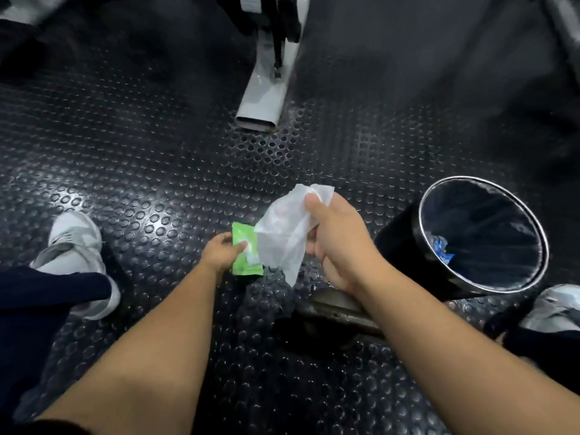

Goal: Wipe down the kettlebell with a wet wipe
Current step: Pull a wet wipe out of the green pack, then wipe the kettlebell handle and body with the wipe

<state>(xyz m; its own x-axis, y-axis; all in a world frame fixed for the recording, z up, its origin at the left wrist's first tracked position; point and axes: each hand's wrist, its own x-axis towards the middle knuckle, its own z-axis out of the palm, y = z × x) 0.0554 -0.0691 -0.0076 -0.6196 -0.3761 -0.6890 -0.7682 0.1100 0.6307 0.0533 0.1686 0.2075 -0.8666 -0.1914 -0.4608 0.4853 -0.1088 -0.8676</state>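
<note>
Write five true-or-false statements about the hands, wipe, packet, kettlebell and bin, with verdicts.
1. The right hand pinches the thin white wet wipe. True.
2. The left hand is clear of the green plastic wipe packet. False: it holds the packet.
3. The round black bin stands right of the wipe. True.
4. The wipe is pressed on the dark metal kettlebell. False: it hangs from the hand.
5. The bin holds nothing. False: blue-and-white litter lies inside.

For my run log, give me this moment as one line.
left hand: holds green wipe pack | right hand: pinches wet wipe | kettlebell: below right hand, partly hidden | trash bin: beside right hand
</note>
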